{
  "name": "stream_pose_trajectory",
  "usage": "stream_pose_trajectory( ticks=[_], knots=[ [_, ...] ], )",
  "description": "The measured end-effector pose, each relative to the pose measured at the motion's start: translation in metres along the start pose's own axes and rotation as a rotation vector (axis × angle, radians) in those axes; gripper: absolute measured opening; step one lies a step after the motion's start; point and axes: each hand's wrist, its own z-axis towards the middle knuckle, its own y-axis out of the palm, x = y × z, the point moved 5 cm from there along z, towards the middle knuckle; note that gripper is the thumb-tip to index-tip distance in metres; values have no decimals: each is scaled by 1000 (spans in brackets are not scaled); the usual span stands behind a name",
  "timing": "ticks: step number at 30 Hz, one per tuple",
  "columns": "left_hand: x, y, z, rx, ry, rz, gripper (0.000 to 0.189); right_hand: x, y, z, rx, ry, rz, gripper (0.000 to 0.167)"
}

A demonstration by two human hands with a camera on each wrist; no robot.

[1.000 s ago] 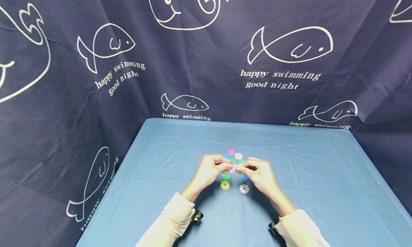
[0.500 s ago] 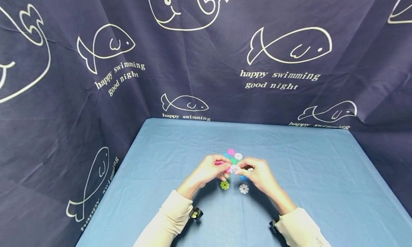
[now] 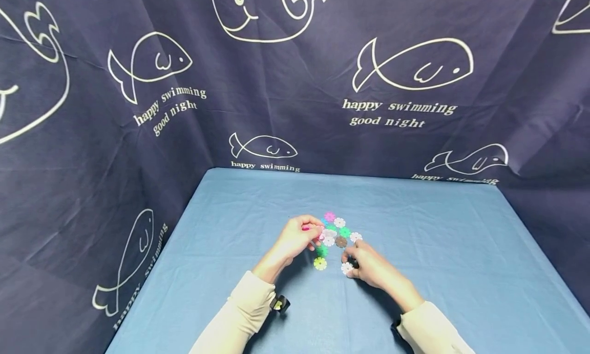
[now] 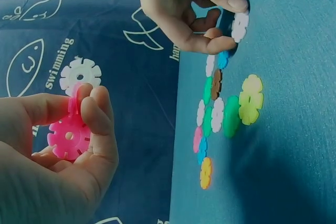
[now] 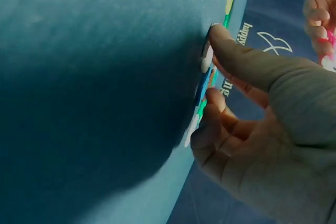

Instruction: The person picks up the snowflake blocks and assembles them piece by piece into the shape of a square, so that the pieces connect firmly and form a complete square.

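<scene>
My left hand (image 3: 295,237) is raised left of the discs on the table, pinching a small chain of notched plastic snowflake discs. In the left wrist view, a pink snowflake disc (image 4: 68,137) faces the camera, a second pink one stands edge-on between thumb and finger, and a white snowflake disc (image 4: 80,75) joins the upper end. Down at the tabletop, my right hand (image 3: 371,264) has thumb and finger at opposite edges of another white snowflake disc (image 4: 240,27). In the right wrist view, the thumb covers part of that disc.
Several coloured discs lie close together on the blue cloth (image 3: 258,200), among them a yellow disc (image 3: 320,263), a brown disc (image 3: 341,242), a green disc (image 3: 344,232) and a magenta disc (image 3: 329,217). A dark printed curtain (image 3: 295,98) hangs behind and at the sides.
My right hand has let go of the white disc on the pink chain and moved down toward me to a white disc on the table. The left hand keeps the chain, shifted slightly left.
</scene>
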Motion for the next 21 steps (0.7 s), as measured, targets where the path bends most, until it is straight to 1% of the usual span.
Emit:
stream_pose_trajectory(
  ticks=[2,4,6,8,11,14,15,18,21],
  knots=[
    [1,1,0,-2,1,-1,16,-1,0,1,3,14,7,32],
    [2,1,-1,-3,1,-2,16,-2,-1,3,5,-8,35,35],
    [2,1,-1,-5,0,-7,16,-1,-2,4,-4,-35,86,37],
    [3,1,-2,-7,2,-17,16,-1,-3,6,-23,-63,164,35],
    [3,1,-2,-10,8,-20,16,2,-6,8,-60,-36,346,23],
    [3,0,-2,-3,16,-15,16,4,-14,11,-33,24,571,7],
    [3,0,-1,0,19,-12,16,5,-18,12,-11,45,654,5],
    [3,-2,-1,10,24,-8,16,5,-26,14,62,98,880,16],
    [4,-4,0,25,27,-10,17,3,-30,16,101,142,1070,26]
  ],
)
